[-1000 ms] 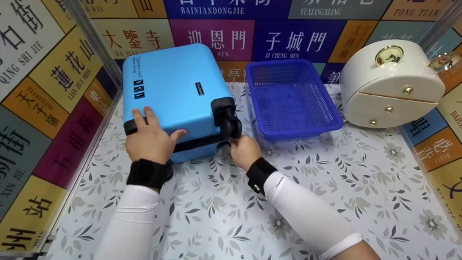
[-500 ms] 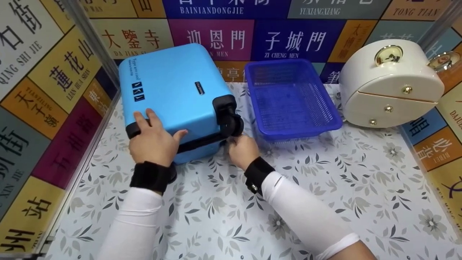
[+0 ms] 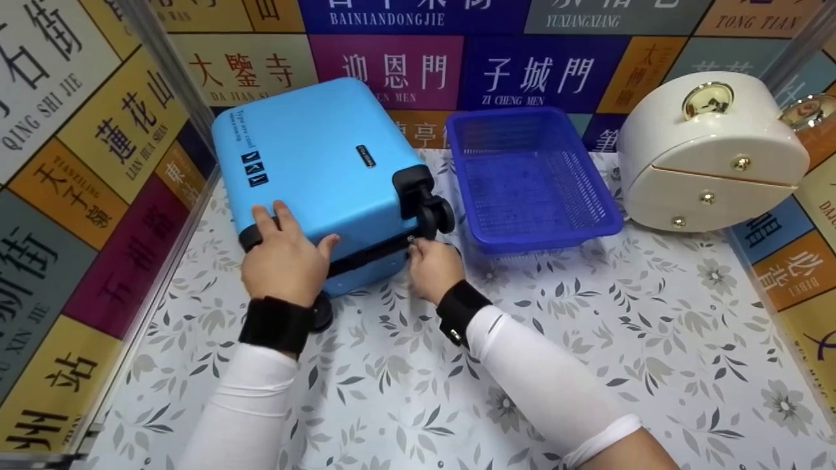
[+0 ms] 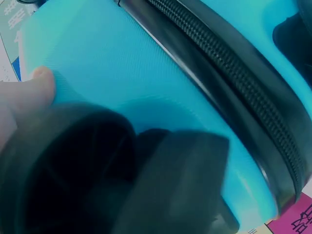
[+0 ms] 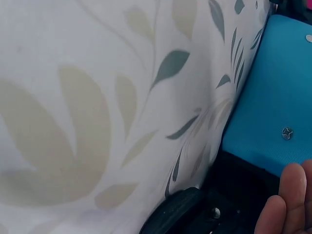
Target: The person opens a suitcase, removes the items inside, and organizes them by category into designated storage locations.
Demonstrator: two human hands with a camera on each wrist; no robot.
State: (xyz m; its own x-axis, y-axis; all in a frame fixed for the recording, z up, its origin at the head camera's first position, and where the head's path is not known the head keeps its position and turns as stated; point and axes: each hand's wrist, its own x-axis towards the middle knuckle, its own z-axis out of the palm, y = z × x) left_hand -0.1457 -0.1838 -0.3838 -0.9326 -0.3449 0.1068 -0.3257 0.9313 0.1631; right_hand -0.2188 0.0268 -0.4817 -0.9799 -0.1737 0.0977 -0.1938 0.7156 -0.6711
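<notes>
A light-blue hard-shell suitcase (image 3: 313, 156) lies on its side on the table. My left hand (image 3: 284, 264) rests on its near left corner, fingers spread and thumb apart. Along the near side runs a black zipper (image 3: 366, 256), and the left wrist view shows its teeth (image 4: 229, 68) close up. At the near right corner my right hand (image 3: 436, 271) pinches a small metal zipper pull (image 3: 411, 240), just below a black caster wheel (image 3: 434, 215). In the right wrist view, fingertips (image 5: 292, 190) show beside the blue shell, but the pull is out of sight.
Right of the suitcase stands a purple plastic basket (image 3: 486, 241). A cream rounded case (image 3: 705, 143) with gold knobs and drawers is at the back right. Sign-printed panels (image 3: 385, 72) wall the back and both sides of the leaf-patterned tabletop (image 3: 555, 365).
The suitcase has turned slightly, its near right wheel shifting right. My left hand has moved a little right with it. My right hand has drawn slightly left, and the metal pull now shows.
</notes>
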